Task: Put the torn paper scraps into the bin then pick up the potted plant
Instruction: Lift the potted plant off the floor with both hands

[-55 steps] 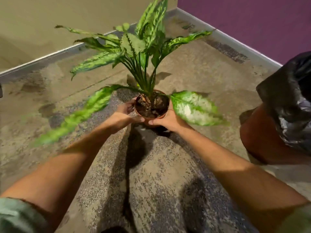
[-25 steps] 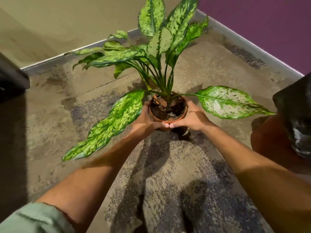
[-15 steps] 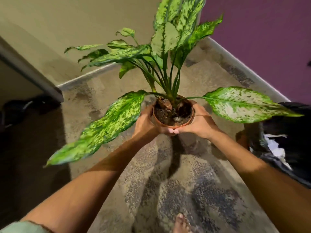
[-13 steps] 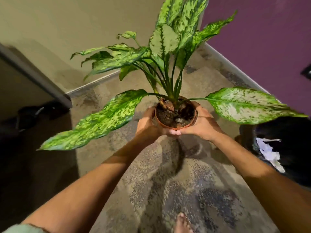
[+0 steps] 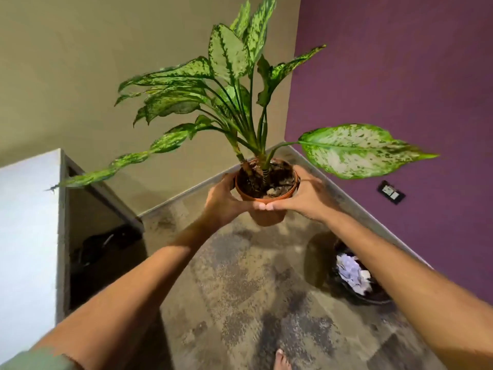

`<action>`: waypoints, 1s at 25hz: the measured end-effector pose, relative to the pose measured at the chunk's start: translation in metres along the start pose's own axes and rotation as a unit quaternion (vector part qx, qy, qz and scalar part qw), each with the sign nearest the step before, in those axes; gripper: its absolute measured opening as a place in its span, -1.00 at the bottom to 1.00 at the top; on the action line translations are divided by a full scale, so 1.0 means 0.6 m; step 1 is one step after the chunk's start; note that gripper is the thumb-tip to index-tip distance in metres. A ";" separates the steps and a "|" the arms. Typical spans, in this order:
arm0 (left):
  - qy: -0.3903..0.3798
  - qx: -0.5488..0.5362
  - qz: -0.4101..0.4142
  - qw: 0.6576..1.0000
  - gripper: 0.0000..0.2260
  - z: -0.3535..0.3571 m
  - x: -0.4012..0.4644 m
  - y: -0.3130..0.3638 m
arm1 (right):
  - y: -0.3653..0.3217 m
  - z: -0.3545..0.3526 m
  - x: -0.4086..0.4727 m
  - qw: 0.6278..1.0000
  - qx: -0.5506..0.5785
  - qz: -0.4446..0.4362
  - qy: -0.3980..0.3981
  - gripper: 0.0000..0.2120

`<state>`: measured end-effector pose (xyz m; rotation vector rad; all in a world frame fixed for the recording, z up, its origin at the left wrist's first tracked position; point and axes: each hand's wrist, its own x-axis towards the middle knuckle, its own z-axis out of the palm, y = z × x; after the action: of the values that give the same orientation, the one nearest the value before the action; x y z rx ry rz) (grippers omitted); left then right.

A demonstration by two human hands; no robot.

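Centrally, a potted plant (image 5: 266, 182) is held up in the air, well above the floor (image 5: 240, 276), by two bare hands with both arms stretched forward. The left hand (image 5: 222, 200) is wrapped around the left side of the orange-brown pot, and the right hand (image 5: 306, 196) is wrapped around the right side, so the pot is gripped between them. Both thumbs are laid along the near face of the pot just under its rim, with their tips touching. Dark soil is seen inside the pot, and long speckled green-and-cream leaves are spread upward and out to both sides, one broad leaf (image 5: 357, 150) reaching far to the right.

Lower right, on the floor, a dark-lined bin (image 5: 346, 287) is partly hidden behind the right forearm. White torn paper scraps (image 5: 352, 273) are seen lying inside it.

At the left, a pale counter (image 5: 26, 236) is seen with a dark open space beneath it. A beige wall is seen behind the plant and a purple wall to the right, carrying a dark wall socket (image 5: 391, 192). A bare toe (image 5: 281, 359) is visible at the bottom edge.
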<state>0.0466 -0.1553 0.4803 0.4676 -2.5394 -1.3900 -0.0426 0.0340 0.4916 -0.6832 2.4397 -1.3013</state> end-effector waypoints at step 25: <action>-0.080 0.013 0.076 0.994 -0.56 -0.217 0.261 0.489 | -0.380 -0.392 0.177 0.998 -0.014 -0.033 0.052 -0.19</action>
<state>-0.1070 -0.1668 0.8023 0.1686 -2.6583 -1.3909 -0.1796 0.0317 0.8078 -0.7277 2.5408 -1.3628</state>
